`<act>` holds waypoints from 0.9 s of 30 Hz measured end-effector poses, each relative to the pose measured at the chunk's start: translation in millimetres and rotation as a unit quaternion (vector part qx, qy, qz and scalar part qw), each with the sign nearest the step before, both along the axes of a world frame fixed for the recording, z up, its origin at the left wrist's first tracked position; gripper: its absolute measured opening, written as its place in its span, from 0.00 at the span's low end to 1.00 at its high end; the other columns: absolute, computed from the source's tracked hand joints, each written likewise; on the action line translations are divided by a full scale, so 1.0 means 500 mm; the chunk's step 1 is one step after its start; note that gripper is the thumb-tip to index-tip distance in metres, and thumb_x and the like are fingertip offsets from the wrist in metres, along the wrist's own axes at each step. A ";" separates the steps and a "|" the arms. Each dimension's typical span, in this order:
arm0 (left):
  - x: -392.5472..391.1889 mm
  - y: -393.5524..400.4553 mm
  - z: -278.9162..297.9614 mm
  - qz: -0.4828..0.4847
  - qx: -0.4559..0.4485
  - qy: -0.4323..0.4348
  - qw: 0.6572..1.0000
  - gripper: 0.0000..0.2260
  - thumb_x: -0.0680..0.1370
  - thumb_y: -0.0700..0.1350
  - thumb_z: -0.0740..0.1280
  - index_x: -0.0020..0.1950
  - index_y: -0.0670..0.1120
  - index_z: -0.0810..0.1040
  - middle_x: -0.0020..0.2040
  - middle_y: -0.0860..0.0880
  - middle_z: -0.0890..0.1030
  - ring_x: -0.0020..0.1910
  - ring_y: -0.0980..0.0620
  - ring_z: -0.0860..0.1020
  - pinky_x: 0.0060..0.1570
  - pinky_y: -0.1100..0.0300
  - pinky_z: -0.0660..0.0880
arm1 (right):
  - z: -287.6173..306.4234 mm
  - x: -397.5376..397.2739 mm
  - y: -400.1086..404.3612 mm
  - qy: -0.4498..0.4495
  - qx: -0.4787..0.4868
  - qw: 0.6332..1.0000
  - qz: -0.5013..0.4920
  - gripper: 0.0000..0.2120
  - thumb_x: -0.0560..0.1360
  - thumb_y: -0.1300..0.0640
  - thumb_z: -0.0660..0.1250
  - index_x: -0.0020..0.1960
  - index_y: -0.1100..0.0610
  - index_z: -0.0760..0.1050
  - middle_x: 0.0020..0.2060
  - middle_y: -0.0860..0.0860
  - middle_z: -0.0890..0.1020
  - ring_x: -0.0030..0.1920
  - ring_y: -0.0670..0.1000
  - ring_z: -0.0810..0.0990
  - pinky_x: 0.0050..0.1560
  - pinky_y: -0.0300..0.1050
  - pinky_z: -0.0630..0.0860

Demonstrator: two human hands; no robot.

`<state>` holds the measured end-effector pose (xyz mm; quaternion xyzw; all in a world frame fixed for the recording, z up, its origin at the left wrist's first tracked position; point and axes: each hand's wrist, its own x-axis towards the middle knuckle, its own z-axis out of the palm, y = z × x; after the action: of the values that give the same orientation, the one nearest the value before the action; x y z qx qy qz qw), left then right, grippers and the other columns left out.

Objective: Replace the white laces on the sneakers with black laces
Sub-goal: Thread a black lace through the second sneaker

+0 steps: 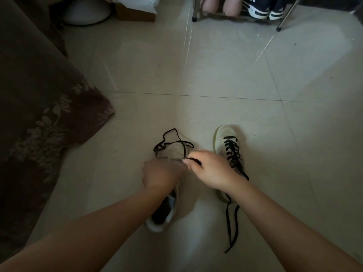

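While we work on the pale tiled floor (216,75), we go from left to right:

Far left: a brown cloth with a leaf pattern (39,118) hangs down to the floor, soft and matt beside the glossy tiles.

Left sneaker (172,152): pale upper, rounded toe, dark inside at the heel. We judge it barely begun; a thin, flat black lace (169,138) lies in loose loops over its toe, and how many eyelets it has passed we cannot tell.

Left grip (161,175): our left hand rests on the sneaker's middle with fingers curled down onto it, steadying it; the fingertips are hidden.

Right grip (212,169): our right hand pinches the black lace near one end, just above the shoe's throat.

Right sneaker (227,146): the same pale shoe, standing just beside the first. We judge it done; its own black lacing (232,152) criss-crosses up the front, with the two ends trailing loose toward us, untied.

White laces: none in view.

Left to do: thread the left sneaker fully, perhaps tie both.
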<state>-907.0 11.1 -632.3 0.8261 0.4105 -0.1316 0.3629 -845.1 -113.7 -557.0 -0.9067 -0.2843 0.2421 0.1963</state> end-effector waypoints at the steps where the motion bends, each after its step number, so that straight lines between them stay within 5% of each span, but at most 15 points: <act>1: 0.002 -0.004 0.002 -0.006 -0.007 -0.005 1.000 0.38 0.67 0.64 0.70 0.69 0.43 0.63 0.66 0.42 0.66 0.68 0.43 0.63 0.62 0.51 0.65 | -0.004 -0.001 0.004 -0.013 0.058 0.998 0.004 0.14 0.80 0.50 0.59 0.44 0.57 0.76 0.45 0.48 0.75 0.48 0.48 0.73 0.45 0.40 0.64; 4: 0.005 -0.013 0.008 0.001 -0.046 -0.026 0.999 0.35 0.70 0.61 0.69 0.71 0.50 0.60 0.64 0.43 0.65 0.67 0.43 0.62 0.62 0.50 0.64 | -0.013 -0.014 0.016 0.070 0.188 0.979 -0.030 0.13 0.81 0.54 0.57 0.44 0.59 0.77 0.50 0.48 0.77 0.51 0.45 0.74 0.55 0.33 0.66; 6: 0.009 -0.015 0.014 0.011 -0.069 -0.038 0.997 0.33 0.70 0.57 0.69 0.71 0.52 0.59 0.63 0.43 0.64 0.67 0.42 0.62 0.62 0.51 0.65 | -0.012 -0.025 0.028 0.195 0.232 0.946 -0.112 0.15 0.82 0.53 0.55 0.42 0.56 0.74 0.44 0.51 0.81 0.49 0.49 0.78 0.62 0.43 0.70; 7: 0.011 -0.016 0.019 0.006 -0.076 -0.040 0.996 0.34 0.70 0.55 0.69 0.71 0.52 0.58 0.63 0.42 0.64 0.67 0.41 0.62 0.62 0.51 0.65 | -0.007 -0.030 0.035 0.263 0.277 0.908 -0.172 0.16 0.82 0.52 0.54 0.39 0.57 0.70 0.39 0.52 0.82 0.48 0.51 0.79 0.65 0.50 0.70; 9: 0.016 -0.014 0.021 0.002 -0.083 -0.034 0.996 0.35 0.70 0.54 0.70 0.72 0.52 0.57 0.64 0.42 0.63 0.67 0.41 0.61 0.62 0.52 0.65 | 0.012 -0.028 0.044 0.404 0.396 0.772 -0.290 0.18 0.83 0.56 0.52 0.35 0.58 0.64 0.28 0.50 0.75 0.36 0.51 0.76 0.66 0.56 0.70; 11: 0.020 -0.007 0.017 0.032 -0.089 -0.020 0.995 0.35 0.69 0.56 0.70 0.71 0.52 0.57 0.63 0.41 0.62 0.66 0.41 0.62 0.63 0.51 0.64 | 0.045 -0.022 0.043 0.497 0.469 0.647 -0.339 0.20 0.82 0.57 0.52 0.31 0.57 0.62 0.24 0.50 0.67 0.27 0.48 0.68 0.53 0.52 0.76; 13: 0.022 0.000 0.008 0.048 -0.093 -0.008 0.994 0.35 0.70 0.55 0.70 0.71 0.51 0.57 0.64 0.41 0.62 0.66 0.40 0.62 0.64 0.48 0.63 | 0.069 -0.019 0.038 0.541 0.480 0.590 -0.359 0.21 0.81 0.56 0.54 0.29 0.55 0.63 0.24 0.49 0.63 0.24 0.47 0.62 0.38 0.44 0.73; 17: 0.036 0.016 0.006 -0.001 -0.085 0.009 0.996 0.31 0.71 0.53 0.67 0.71 0.50 0.60 0.66 0.42 0.64 0.68 0.41 0.63 0.66 0.48 0.62 | 0.068 -0.018 0.037 0.554 0.419 0.609 -0.383 0.20 0.81 0.55 0.55 0.29 0.54 0.61 0.25 0.49 0.63 0.23 0.45 0.58 0.29 0.38 0.68; 19: 0.056 0.029 0.002 0.010 -0.150 -0.029 0.988 0.30 0.67 0.53 0.69 0.67 0.50 0.66 0.62 0.44 0.71 0.64 0.43 0.70 0.65 0.49 0.68 | 0.055 -0.014 0.035 0.550 0.398 0.618 -0.397 0.19 0.81 0.54 0.56 0.31 0.55 0.61 0.26 0.49 0.64 0.23 0.45 0.58 0.30 0.38 0.65; 22: 0.076 0.037 0.001 0.090 -0.331 -0.115 0.932 0.16 0.71 0.31 0.66 0.58 0.40 0.73 0.51 0.42 0.78 0.48 0.46 0.78 0.48 0.55 0.78 | 0.025 -0.011 0.026 0.536 0.370 0.619 -0.439 0.18 0.81 0.54 0.56 0.33 0.56 0.62 0.28 0.51 0.65 0.24 0.45 0.60 0.34 0.40 0.66; 24: 0.087 0.041 0.024 0.127 -0.408 -0.156 0.891 0.16 0.72 0.22 0.58 0.48 0.40 0.73 0.44 0.44 0.77 0.42 0.51 0.77 0.39 0.62 0.76 | 0.002 -0.010 0.016 0.530 0.358 0.606 -0.473 0.17 0.81 0.54 0.57 0.34 0.56 0.63 0.29 0.51 0.66 0.26 0.46 0.61 0.33 0.39 0.66; 27: 0.123 0.072 0.077 0.147 -0.525 -0.227 0.807 0.20 0.71 0.19 0.51 0.39 0.44 0.67 0.44 0.48 0.78 0.44 0.54 0.80 0.43 0.62 0.71 | -0.027 -0.017 0.003 0.541 0.332 0.591 -0.498 0.17 0.81 0.54 0.59 0.35 0.57 0.64 0.28 0.51 0.68 0.25 0.45 0.62 0.26 0.35 0.63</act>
<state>-845.3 46.8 -593.9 0.4461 0.3013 -0.0812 0.8388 -853.6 -112.2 -570.5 -0.4812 0.3090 0.4414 0.6915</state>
